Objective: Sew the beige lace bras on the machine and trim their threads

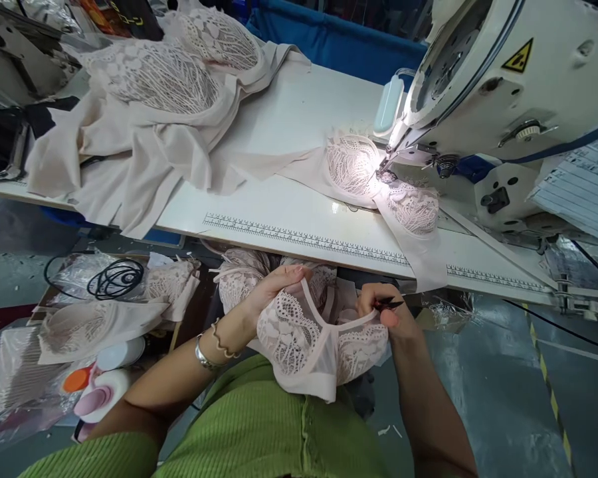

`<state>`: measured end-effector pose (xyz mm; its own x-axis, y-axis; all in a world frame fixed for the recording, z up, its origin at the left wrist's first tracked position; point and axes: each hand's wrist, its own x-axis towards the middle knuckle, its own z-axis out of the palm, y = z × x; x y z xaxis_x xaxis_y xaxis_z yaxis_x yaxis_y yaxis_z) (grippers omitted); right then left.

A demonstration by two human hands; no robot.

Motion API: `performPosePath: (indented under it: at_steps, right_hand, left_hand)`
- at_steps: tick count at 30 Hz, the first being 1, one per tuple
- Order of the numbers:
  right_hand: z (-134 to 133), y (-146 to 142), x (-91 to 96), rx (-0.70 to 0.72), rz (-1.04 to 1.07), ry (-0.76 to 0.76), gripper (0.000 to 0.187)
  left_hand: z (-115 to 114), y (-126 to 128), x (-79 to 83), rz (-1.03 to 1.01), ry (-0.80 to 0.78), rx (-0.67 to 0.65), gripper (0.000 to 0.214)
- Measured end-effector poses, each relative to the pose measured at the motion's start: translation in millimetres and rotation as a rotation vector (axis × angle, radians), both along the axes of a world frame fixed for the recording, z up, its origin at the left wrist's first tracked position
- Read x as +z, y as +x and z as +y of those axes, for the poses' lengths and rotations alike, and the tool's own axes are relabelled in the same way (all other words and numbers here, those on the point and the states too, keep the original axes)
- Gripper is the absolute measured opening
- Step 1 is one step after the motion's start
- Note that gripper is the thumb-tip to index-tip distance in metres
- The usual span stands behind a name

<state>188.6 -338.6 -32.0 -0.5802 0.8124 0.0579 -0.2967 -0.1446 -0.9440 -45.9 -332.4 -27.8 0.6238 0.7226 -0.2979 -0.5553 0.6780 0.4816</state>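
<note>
A pale pink lace bra is stretched between my two hands above my lap. My left hand pinches its upper edge at the left cup. At the right cup, my right hand is closed by the edge, with small dark thread snips jutting from the fingers. Whether the right fingertips also pinch the lace is hard to see. Another lace bra lies under the lit needle of the sewing machine, one band draping over the table's front edge.
More bras are heaped at the table's left, bands hanging over its edge. A printed ruler runs along the front. At lower left are a box holding a coiled black cable, a bra piece and bottles. Papers hang at right.
</note>
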Motion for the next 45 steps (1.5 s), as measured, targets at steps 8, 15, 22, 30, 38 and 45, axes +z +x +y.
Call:
performPosePath:
  at_steps: [8,15,22,30,38,45]
  right_hand:
    - [-2.9,7.9,53.9,0.31,-0.387,0.46,0.043]
    - [-39.4,12.7,64.2,-0.183,-0.577,0.444,0.029]
    - [-55.2,-16.3,35.1,-0.41,-0.744,0.681,0.02]
    - [-55.0,-12.2,22.7,-0.586,-0.884,0.797,0.022]
    - [-47.1,21.8,38.2,0.011,-0.356,0.368,0.05]
    - [-54.7,11.9,17.6,-0.5,-0.846,0.925,0.024]
  left_hand:
    - [25.6,14.5,21.1,0.247,0.303,-0.035,0.037]
    - [-8.4,3.3,62.0,0.996,1.483,0.328,0.005]
    - [-29.1,23.4,26.7,1.114,1.61,0.265,0.011]
    - [-10.6,9.6,33.4,0.932,0.925,0.118,0.005]
    - [0.5,-12.3,28.2,0.688,0.688,0.133,0.012]
    - [-2.4,-17.0,24.3,0.808,0.687,0.306,0.012]
